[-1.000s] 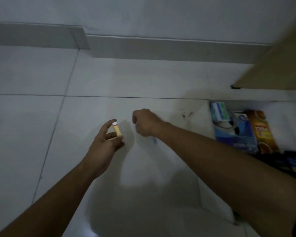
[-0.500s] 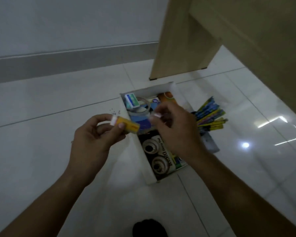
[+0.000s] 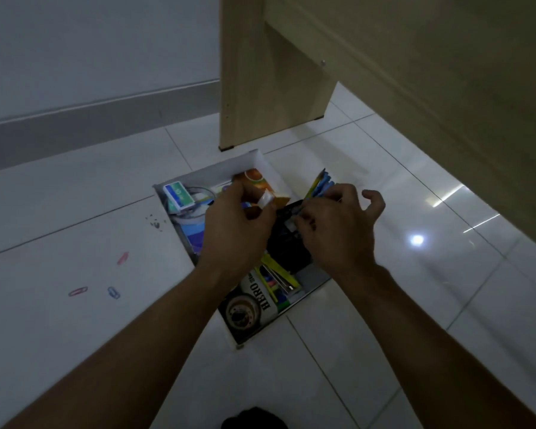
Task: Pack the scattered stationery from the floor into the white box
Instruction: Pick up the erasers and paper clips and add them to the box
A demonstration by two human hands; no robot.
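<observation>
The white box (image 3: 209, 169) sits open on the tiled floor, packed with stationery: a green and blue carton (image 3: 179, 196), an orange packet (image 3: 255, 177), a black item (image 3: 287, 246) and a HERO tape box (image 3: 258, 293). Both hands hover over its middle. My left hand (image 3: 232, 230) grips a yellow eraser (image 3: 266, 200) with a white end. My right hand (image 3: 338, 226) pinches a small pale item (image 3: 290, 225) that I cannot identify. Three paper clips lie on the floor to the left: pink (image 3: 123, 258), pink (image 3: 78, 291) and blue (image 3: 113, 292).
A bundle of coloured pens (image 3: 320, 184) shows past my right hand by the box's right side. A wooden furniture panel (image 3: 260, 88) stands just behind the box, with more wood at right. Small dark bits (image 3: 155, 223) lie left of the box. A wall skirting runs at the back left.
The view swung from bare floor to the box. Both hands came over the box and lowered toward its middle, the left still holding the eraser.
</observation>
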